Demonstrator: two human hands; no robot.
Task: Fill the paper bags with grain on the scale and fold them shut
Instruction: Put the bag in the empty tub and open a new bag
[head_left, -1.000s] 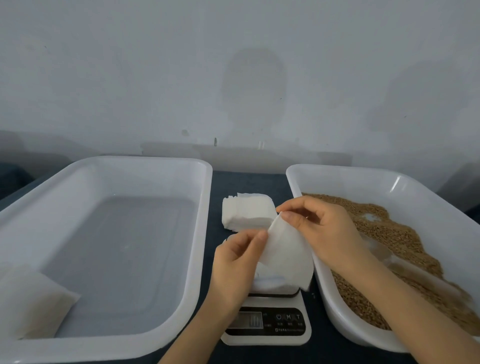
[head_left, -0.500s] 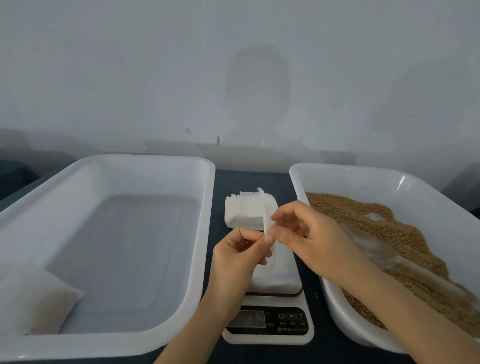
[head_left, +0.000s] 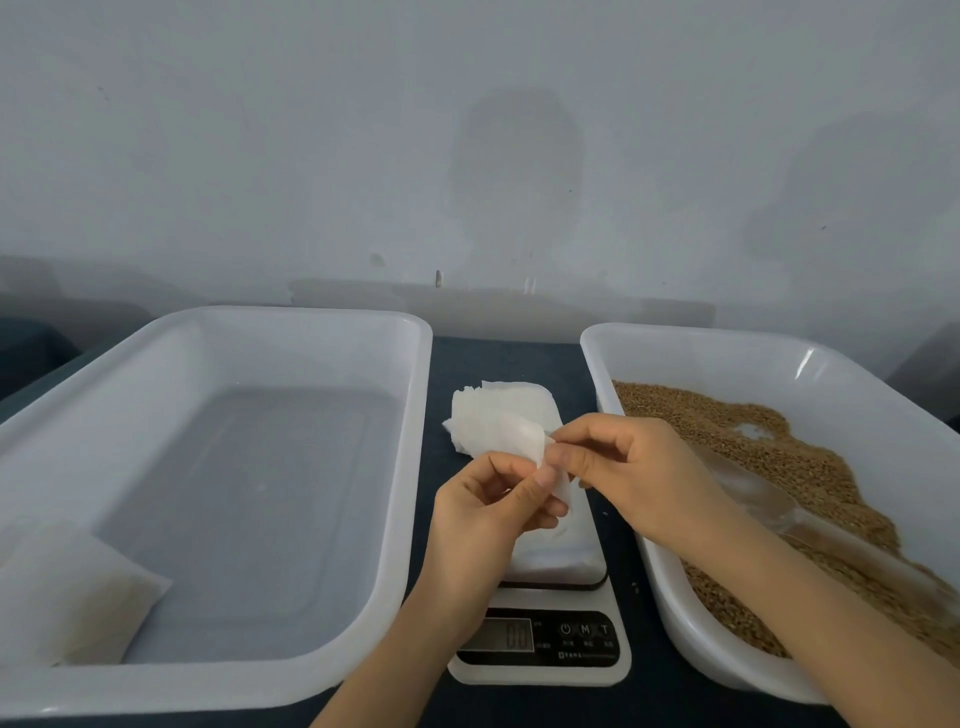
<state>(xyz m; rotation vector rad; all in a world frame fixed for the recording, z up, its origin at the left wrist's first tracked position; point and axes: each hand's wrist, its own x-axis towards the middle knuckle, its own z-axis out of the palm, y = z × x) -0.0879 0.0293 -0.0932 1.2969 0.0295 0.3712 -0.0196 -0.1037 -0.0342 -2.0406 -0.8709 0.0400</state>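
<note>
1. Sitting in the near-left corner of the left white tray (head_left: 291, 318), a filled bag (head_left: 67, 597) lies flat, touching the tray's near wall.
2. Rest of that tray's floor shows only bare plastic.
3. Dark tabletop (head_left: 498, 358) runs between the two trays.
4. Stack of empty paper bags (head_left: 514, 397) lies on the tabletop at the far end of that gap, just behind the scale (head_left: 540, 673).
5. Scale is in the gap, display (head_left: 501, 635) toward the person; digits too blurred to read.
6. Left hand (head_left: 488, 519) is over the scale's white platform (head_left: 566, 551), thumb and curled fingers pinching one empty paper bag (head_left: 524, 441).
7. That bag is held in the air above the platform, in front of the stack, tilted. Cannot tell if its mouth is open.
8. Right hand (head_left: 639, 478) pinches the same bag's right edge between thumb and forefinger; the other fingers are curled.
9. Right white tray (head_left: 701, 340) holds brown grain (head_left: 779, 447), heaped toward its near and right side.
10. Clear plastic scoop (head_left: 753, 493) lies on the grain, just behind the right wrist.
</note>
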